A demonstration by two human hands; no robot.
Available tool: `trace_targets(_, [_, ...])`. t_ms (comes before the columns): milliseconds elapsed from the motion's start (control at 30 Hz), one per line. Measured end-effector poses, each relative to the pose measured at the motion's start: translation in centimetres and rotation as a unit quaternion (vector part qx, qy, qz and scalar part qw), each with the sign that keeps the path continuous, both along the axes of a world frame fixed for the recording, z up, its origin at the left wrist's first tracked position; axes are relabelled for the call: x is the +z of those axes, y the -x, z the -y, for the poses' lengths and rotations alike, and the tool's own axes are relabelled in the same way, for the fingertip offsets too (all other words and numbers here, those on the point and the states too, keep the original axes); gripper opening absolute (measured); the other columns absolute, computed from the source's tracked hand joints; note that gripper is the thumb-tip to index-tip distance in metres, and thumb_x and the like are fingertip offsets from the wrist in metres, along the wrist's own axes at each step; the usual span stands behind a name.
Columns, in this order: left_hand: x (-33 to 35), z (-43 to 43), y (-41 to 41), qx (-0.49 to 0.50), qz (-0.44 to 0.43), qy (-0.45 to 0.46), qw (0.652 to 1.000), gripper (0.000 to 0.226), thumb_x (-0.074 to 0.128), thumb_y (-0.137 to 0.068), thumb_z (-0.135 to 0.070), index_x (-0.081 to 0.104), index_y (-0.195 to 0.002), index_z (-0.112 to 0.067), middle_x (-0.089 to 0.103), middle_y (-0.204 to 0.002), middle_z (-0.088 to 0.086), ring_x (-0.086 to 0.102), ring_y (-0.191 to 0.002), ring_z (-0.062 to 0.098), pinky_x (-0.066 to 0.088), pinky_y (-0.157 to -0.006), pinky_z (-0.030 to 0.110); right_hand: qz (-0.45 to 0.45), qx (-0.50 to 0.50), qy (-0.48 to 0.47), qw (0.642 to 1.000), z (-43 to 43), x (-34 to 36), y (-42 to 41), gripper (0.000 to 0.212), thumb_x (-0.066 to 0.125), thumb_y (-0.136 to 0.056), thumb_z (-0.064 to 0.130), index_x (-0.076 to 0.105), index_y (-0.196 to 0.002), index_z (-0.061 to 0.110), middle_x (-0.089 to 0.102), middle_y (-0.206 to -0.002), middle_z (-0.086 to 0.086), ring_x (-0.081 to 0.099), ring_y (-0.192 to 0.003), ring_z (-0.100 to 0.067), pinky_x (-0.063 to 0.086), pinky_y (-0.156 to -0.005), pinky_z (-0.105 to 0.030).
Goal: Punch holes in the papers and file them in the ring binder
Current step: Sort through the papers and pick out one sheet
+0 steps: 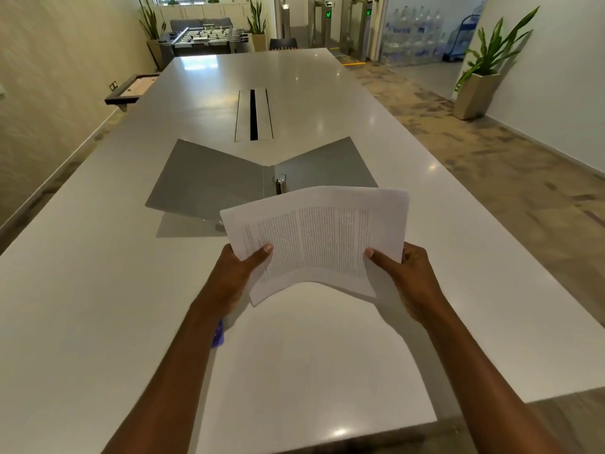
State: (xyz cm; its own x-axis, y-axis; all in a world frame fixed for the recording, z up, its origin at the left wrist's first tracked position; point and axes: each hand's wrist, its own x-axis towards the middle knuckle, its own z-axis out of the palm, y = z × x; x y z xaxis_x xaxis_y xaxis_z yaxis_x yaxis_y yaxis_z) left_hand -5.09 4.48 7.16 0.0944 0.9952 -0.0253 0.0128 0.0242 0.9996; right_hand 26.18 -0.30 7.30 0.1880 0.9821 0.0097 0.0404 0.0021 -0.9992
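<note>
A stack of printed white papers hangs in the air above the table, bowed in the middle. My left hand grips its near left corner, thumb on top. My right hand grips its near right corner the same way. Just beyond the papers a grey ring binder lies open and flat, its metal ring mechanism showing at the spine. The papers hide the binder's near right part. A small purple object peeks out from under my left wrist; I cannot tell what it is.
The long white table runs away from me, with a cable slot in its middle beyond the binder. A framed board juts out at the table's far left edge. Potted plants, a foosball table and stacked water bottles stand at the room's far end.
</note>
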Motion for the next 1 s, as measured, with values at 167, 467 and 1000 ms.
trace_targets(167, [-1.5, 1.6, -1.2, 0.024, 0.002, -0.004, 1.0, 0.027, 0.072, -0.096, -0.016, 0.067, -0.121, -0.026, 0.079, -0.109, -0.009, 0.073, -0.107, 0.019, 0.063, -0.084, 0.029, -0.02, -0.01, 0.001, 1.0, 1.0, -1.8, 0.3, 0.027, 0.081, -0.087, 0.018, 0.076, -0.114, 0.015, 0.081, -0.106, 0.002, 0.077, -0.099, -0.017, 0.063, -0.085, -0.036])
trace_targets(467, [-2.1, 1.7, -1.4, 0.068, -0.04, -0.003, 0.997, 0.062, 0.08, -0.08, -0.045, 0.063, -0.131, -0.015, 0.075, -0.122, 0.004, 0.071, -0.112, 0.026, 0.061, -0.096, 0.052, 0.01, -0.018, -0.001, 1.0, 1.1, -2.3, 0.8, 0.024, 0.08, -0.089, 0.018, 0.074, -0.11, 0.028, 0.08, -0.104, 0.011, 0.075, -0.097, -0.007, 0.062, -0.082, -0.028])
trace_targets(1000, [0.8, 1.2, 0.2, 0.035, -0.102, -0.041, 0.993, 0.032, 0.074, -0.094, -0.023, 0.067, -0.125, -0.018, 0.075, -0.109, -0.01, 0.075, -0.094, 0.006, 0.063, -0.078, 0.023, -0.013, -0.019, -0.009, 1.0, 0.1, 0.4, -0.9, 0.029, 0.077, -0.09, 0.011, 0.074, -0.118, 0.017, 0.079, -0.113, -0.005, 0.076, -0.104, -0.024, 0.063, -0.088, -0.037])
